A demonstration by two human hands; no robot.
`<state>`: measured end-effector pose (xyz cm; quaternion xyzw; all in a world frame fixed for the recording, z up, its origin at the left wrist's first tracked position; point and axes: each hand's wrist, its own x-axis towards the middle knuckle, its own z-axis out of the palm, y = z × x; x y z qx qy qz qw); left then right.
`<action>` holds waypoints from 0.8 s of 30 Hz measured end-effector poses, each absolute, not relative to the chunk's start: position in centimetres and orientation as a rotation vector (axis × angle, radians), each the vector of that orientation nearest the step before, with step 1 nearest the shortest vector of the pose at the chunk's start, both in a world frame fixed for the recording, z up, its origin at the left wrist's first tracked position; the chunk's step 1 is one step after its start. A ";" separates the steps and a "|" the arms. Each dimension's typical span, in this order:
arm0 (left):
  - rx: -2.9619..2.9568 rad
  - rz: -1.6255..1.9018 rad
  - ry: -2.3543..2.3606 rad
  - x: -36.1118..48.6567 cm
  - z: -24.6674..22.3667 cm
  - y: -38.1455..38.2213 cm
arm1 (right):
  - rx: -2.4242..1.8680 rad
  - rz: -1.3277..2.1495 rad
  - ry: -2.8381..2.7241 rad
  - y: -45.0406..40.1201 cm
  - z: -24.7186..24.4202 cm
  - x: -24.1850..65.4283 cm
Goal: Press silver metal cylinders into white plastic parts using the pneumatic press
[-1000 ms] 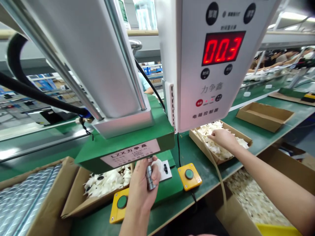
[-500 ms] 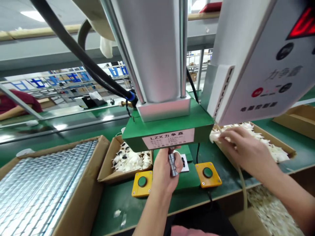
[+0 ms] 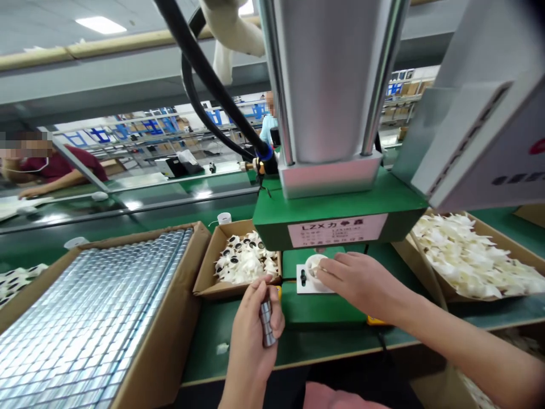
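Observation:
My left hand [image 3: 251,324] is closed around a short stack of shiny metal rings [image 3: 267,325], in front of the press. My right hand [image 3: 361,284] reaches in under the green press head [image 3: 340,227], its fingertips pinched at a small white plastic part [image 3: 315,264] in the round holder. That holder sits on a white fixture plate [image 3: 302,288] with black screws, on the green press base [image 3: 319,309]. The fingers partly cover the white part, so its full shape is hidden.
A carton of metal rings [image 3: 106,301] in rows stands at left. Beside it a small box [image 3: 208,278] holds white finned parts, some with black centres. Another box of white finned parts [image 3: 472,255] is at right. A control box [image 3: 481,142] overhangs the right side. Co-workers sit beyond the bench.
My right hand has moved left from the right-hand box of white parts to the fixture under the press. My left hand has drawn back leftward from the press, still holding the metal rings.

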<state>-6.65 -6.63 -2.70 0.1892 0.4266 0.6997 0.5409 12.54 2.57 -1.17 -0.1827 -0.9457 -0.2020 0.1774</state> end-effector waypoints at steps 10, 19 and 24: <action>0.474 1.645 1.093 -6.8 -3.7 -6.7 | -0.501 -0.513 -2.732 2.0 -1.2 13.0; 0.532 1.625 1.199 -6.6 -4.4 -7.0 | -0.552 -0.402 -2.670 2.2 -2.6 13.0; 0.851 1.449 1.650 -8.3 -4.6 -7.7 | -0.796 -0.171 -2.443 1.1 -4.1 15.9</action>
